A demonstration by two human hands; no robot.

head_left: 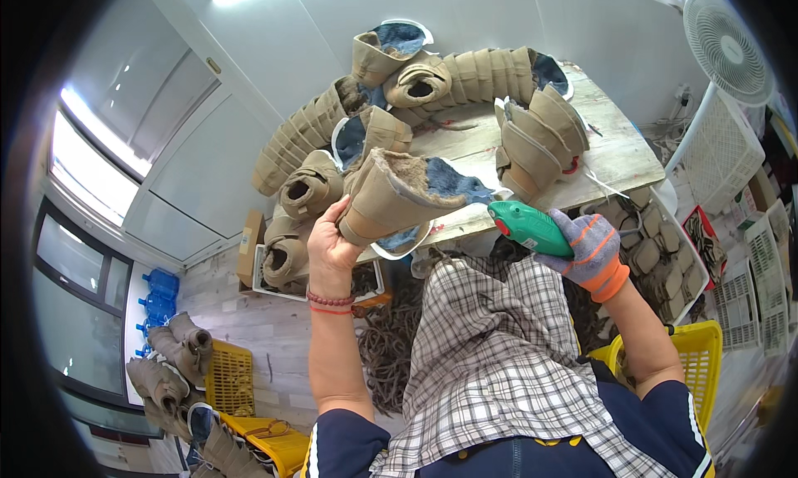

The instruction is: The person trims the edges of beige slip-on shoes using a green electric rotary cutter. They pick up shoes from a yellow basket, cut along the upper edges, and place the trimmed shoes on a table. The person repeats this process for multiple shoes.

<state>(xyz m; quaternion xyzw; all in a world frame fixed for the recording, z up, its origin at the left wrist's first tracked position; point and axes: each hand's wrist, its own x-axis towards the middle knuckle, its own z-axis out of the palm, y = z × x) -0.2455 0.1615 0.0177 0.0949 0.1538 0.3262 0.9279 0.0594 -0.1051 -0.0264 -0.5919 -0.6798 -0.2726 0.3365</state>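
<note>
Pale walls point(486, 21) close in a small workroom, with a white fan point(729, 50) at the right and a worn wooden table point(629, 145) ahead, bearing nested rows of tan boot uppers point(490, 77). Dark scrap strips point(395, 349) lie heaped on the floor beside the checked apron point(490, 337), and a yellow basket point(230, 378) stands at the lower left.

From the head camera — the only view — the tan boot upper point(378, 208) being worked on is held up just in front of the table's near edge. It lies tilted, its fleece-lined opening facing up and its blue lining point(449, 181) reaching out to the right. The bare left hand point(334, 241) grips its left end, fingers curled around the outside; some fingertips are hidden beneath. The right hand point(592, 249), in a grey and orange glove, has its fingers wrapped around a green handheld tool point(532, 229), whose nose is at the tip of the lining; I cannot tell whether they touch.

The step in hand looks like trimming the lining's edge. The next move seems to call for a steady left grip, the edge kept taut — and the tool guided along it, clear of the tan shell.
</note>
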